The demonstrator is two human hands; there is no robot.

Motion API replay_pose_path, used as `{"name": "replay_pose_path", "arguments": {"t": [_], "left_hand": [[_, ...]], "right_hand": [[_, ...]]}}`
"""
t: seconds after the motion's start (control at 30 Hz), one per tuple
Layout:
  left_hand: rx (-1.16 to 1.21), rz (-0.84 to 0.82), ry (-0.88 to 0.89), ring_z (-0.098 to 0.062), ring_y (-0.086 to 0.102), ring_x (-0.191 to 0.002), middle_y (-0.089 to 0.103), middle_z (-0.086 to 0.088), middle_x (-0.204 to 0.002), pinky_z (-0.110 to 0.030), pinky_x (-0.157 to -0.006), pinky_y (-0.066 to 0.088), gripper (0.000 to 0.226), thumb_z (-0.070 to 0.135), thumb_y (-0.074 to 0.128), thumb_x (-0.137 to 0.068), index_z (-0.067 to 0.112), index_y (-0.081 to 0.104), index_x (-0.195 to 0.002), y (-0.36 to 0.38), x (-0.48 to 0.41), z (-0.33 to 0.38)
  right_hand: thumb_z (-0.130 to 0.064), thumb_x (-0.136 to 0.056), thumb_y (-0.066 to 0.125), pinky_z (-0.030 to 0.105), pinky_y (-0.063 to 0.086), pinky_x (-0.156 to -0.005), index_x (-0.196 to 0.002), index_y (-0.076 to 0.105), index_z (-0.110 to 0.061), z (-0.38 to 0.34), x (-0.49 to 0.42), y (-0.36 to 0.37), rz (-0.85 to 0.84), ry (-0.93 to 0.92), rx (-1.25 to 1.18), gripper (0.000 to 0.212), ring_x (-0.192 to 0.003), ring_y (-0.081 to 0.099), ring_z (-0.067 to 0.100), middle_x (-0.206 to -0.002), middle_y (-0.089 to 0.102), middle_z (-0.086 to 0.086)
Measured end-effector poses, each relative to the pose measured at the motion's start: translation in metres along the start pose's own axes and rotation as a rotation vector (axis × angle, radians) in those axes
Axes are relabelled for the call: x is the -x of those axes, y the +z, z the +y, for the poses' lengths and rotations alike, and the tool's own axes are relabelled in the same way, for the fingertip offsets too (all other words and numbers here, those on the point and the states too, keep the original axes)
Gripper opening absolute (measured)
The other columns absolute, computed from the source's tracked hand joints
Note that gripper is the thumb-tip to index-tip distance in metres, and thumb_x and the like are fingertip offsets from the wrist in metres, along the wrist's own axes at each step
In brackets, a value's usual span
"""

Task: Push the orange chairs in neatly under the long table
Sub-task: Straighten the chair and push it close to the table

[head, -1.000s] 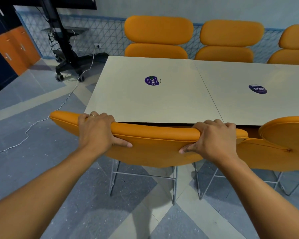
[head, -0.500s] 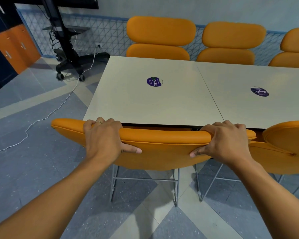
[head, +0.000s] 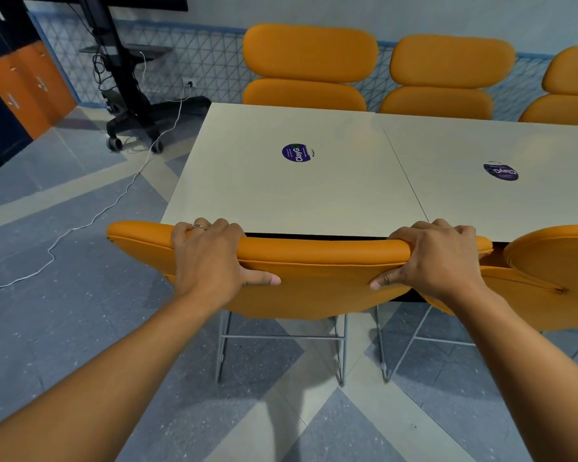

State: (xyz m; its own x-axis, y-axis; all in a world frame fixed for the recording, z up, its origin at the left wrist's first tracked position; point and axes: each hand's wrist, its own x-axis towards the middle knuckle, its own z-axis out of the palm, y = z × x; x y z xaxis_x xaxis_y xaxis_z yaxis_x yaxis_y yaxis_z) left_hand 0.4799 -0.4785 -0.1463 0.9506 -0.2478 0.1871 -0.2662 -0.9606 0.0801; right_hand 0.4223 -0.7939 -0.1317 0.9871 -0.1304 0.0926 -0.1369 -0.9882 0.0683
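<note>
An orange chair (head: 317,278) stands at the near edge of the long white table (head: 281,195), its backrest top close against the table edge and its seat hidden underneath. My left hand (head: 211,258) grips the backrest's top rim left of centre, fingers curled over it and thumb on the rear face. My right hand (head: 437,258) grips the same rim near its right end. A second orange chair (head: 554,278) stands just to the right, its backrest touching the first one's.
Three more orange chairs (head: 309,66) line the table's far side against the wall. A black wheeled screen stand (head: 127,91) stands at the back left, and a white cable (head: 80,228) trails from it across the grey floor. Orange and navy cabinets (head: 17,91) fill the far left.
Both hands have kept their grip and the chair has slid forward, so the backrest now sits closer to the table edge. My view has moved forward with it.
</note>
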Motion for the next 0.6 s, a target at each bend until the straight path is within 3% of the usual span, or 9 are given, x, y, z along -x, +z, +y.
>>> {"name": "replay_pose_path", "arguments": {"t": [0.37,0.6], "left_hand": [[0.091,0.016,0.083,-0.027,0.048,-0.118,0.06,0.002,-0.12,-0.047,-0.107,0.02,0.087,0.093,0.033,-0.06,0.036,0.055,-0.122,-0.001,0.012,-0.022],[0.212,-0.02,0.128,-0.02,0.043,-0.128,0.055,0.005,-0.133,-0.043,-0.113,0.015,0.07,0.074,0.055,-0.074,0.036,0.048,-0.133,-0.01,0.016,-0.031]], "right_hand": [[-0.091,-0.049,0.064,0.044,0.032,-0.093,-0.121,0.062,-0.039,-0.006,0.009,0.002,-0.003,0.022,-0.033,0.089,-0.112,0.052,0.024,-0.111,0.066,-0.005],[-0.077,-0.061,0.073,0.055,0.027,-0.108,-0.129,0.058,-0.033,-0.02,0.023,0.007,0.057,0.024,-0.07,0.083,-0.121,0.049,0.031,-0.124,0.062,0.002]]}}
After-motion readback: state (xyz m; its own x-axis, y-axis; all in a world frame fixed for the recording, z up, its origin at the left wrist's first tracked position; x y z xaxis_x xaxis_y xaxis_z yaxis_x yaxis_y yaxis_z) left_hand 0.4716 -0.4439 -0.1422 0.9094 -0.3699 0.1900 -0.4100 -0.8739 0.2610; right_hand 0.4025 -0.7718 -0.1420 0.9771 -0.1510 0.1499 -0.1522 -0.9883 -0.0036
